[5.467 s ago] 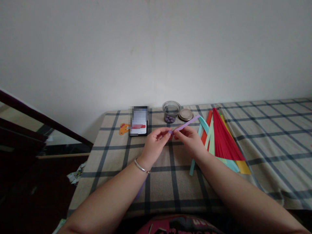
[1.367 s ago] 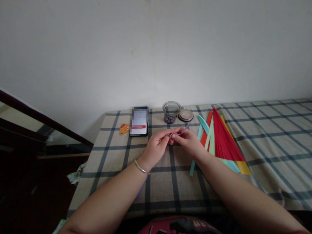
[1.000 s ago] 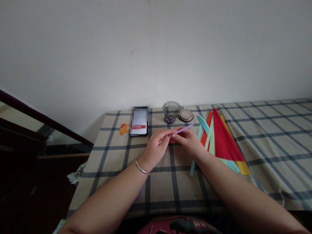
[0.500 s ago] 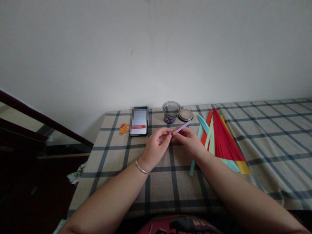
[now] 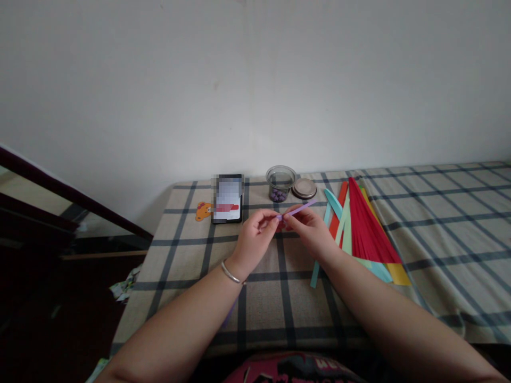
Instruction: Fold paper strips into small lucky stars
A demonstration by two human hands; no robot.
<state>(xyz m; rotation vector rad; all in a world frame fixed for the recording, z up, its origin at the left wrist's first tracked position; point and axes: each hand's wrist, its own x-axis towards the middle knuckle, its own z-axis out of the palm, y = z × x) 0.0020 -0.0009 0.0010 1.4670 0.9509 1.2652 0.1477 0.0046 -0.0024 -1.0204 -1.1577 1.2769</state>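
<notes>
Between my two hands, above the checked cloth, is a narrow purple paper strip. My left hand pinches its left end between thumb and fingers. A silver bangle circles that wrist. Thumb and fingers of my right hand are closed on the strip a little further along, and its free end points up to the right. Any fold at the left end is too small to make out. Behind my hands stands a clear plastic tub with small purple pieces at its bottom.
A round lid lies beside the tub. To the right are fanned red paper strips with orange, green, blue and yellow ones. A phone or tablet and a bear-shaped cutout are on the left. A wall rises behind the table.
My fingertips have shifted slightly on the purple strip. Its free end has tipped a little lower and reaches slightly further right.
</notes>
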